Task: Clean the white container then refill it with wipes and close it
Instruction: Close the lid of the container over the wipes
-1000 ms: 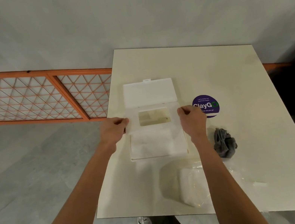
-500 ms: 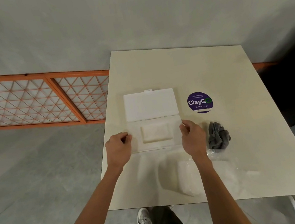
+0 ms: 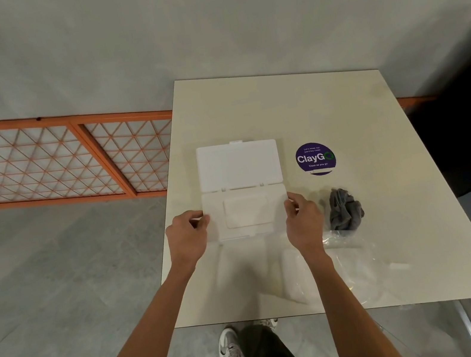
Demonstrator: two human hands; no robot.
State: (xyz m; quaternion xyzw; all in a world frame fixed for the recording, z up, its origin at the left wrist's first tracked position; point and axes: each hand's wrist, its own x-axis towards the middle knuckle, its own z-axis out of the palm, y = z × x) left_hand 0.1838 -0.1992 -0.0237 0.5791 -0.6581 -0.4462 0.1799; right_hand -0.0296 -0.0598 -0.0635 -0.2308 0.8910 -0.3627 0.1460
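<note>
The left hand (image 3: 188, 237) and right hand (image 3: 303, 220) each form a grip pressed together in a pinch, thumb and curled fingers nipping the short ends of the white container (image 3: 221, 231). From the left grip the container lies at 3 o'clock, and from the right grip at 9 o'clock. Its long axis runs from 9 to 3 across the surface (image 3: 386, 183), between the two hands and toward the surface's left side.

Through the rectangular opening in its top a pale sheet shows, most likely the wipes (image 3: 248, 212). The flap lid (image 3: 238, 163) lies thrown back flat at 12 o'clock, hinged along the container's far long edge, with its small tab at the far side.

Judging by this, closing will turn on swinging that flap from 12 toward 6. The hands are equally near the hinge, and either must let go of an end to reach the tab.

At 3 o'clock from the right hand sits a crumpled grey cloth (image 3: 345, 212), with a purple sticker (image 3: 315, 159) at about 1 o'clock from it. A clear plastic wrapper (image 3: 348, 253) lies at 5 o'clock.

Whether the top panel is fully snapped down cannot be told. A whitish pad (image 3: 295, 274) near the surface's front edge is half hidden by the right forearm and washed out.
</note>
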